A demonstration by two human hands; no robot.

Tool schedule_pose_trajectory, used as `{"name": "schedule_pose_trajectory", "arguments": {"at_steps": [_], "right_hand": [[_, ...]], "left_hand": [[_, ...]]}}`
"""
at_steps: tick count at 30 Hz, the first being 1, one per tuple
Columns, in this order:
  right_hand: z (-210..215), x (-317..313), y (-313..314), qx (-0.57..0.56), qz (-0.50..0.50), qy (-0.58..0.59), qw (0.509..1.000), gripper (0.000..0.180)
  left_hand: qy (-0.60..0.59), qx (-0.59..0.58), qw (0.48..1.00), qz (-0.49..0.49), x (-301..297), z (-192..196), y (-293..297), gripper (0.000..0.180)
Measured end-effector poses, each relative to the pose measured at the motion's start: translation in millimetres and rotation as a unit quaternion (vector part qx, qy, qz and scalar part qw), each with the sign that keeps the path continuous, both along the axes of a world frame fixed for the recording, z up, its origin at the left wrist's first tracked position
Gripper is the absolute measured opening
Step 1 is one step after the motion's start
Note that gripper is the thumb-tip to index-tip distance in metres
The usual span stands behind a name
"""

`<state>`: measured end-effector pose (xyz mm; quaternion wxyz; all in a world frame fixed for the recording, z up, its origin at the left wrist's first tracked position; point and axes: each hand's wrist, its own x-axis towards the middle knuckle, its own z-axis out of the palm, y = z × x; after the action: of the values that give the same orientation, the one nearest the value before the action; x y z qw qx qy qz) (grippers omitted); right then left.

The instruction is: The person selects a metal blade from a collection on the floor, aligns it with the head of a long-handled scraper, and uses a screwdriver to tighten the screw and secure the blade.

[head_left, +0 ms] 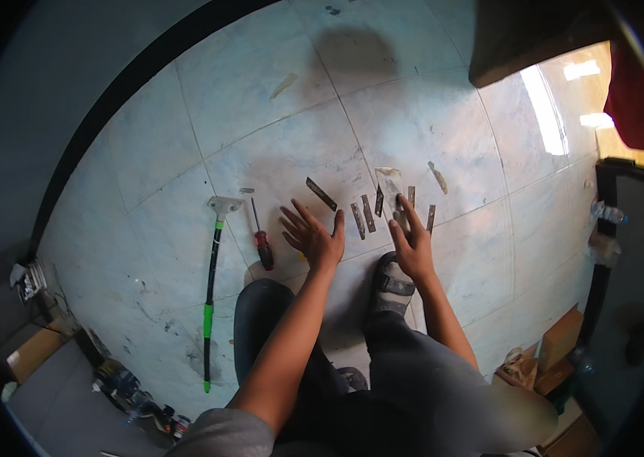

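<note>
My left hand (316,238) hovers over the tiled floor with its fingers spread, holding nothing. Just beyond its fingertips lies a dark flat metal blade (321,193). My right hand (415,250) has its index finger and thumb stretched out and apart, close to a pale flat packet (388,180); whether it touches the packet I cannot tell. Around it lie several more dark blades with holes, including one blade (358,221) between the hands and another blade (431,218) to the right. Left of my hands are a red-and-black screwdriver (263,247) and a long-handled scraper (213,266) in black and green.
A small metal piece (247,190) lies above the screwdriver. My shoe (393,283) stands below the blades. Pale scraps, such as a strip (437,177), dot the floor. Cardboard (560,339) sits at lower right, and a power tool (115,378) at lower left.
</note>
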<state>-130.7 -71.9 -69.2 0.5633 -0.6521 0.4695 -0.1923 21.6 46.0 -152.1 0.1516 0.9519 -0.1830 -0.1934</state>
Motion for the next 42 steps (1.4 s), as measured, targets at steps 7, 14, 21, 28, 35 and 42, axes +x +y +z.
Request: {"name": "schedule_pose_trajectory", "arguments": {"at_steps": [7, 14, 21, 28, 35, 42], "right_hand": [[-4, -40, 28, 0.015, 0.077, 0.082, 0.994, 0.065], [20, -32, 27, 0.087, 0.135, 0.142, 0.977, 0.068], [-5, -34, 28, 0.047, 0.108, 0.094, 0.989, 0.068], [8, -20, 23, 0.042, 0.095, 0.165, 0.981, 0.069], [-11, -15, 35, -0.069, 0.216, 0.237, 0.945, 0.068], [-17, -22, 21, -0.12, 0.169, 0.254, 0.945, 0.065]], "left_hand": [[-0.12, 0.064, 0.926, -0.353, 61, 31, 25, 0.077], [-0.135, 0.025, 0.907, -0.398, 66, 23, 16, 0.083], [-0.094, 0.118, 0.961, -0.232, 15, 19, 0, 0.091], [-0.073, 0.018, 0.98, -0.186, -8, 33, 2, 0.085], [-0.024, 0.04, 0.993, -0.11, 28, 19, 16, 0.123], [-0.065, 0.018, 0.995, -0.079, 21, 0, -4, 0.142]]}}
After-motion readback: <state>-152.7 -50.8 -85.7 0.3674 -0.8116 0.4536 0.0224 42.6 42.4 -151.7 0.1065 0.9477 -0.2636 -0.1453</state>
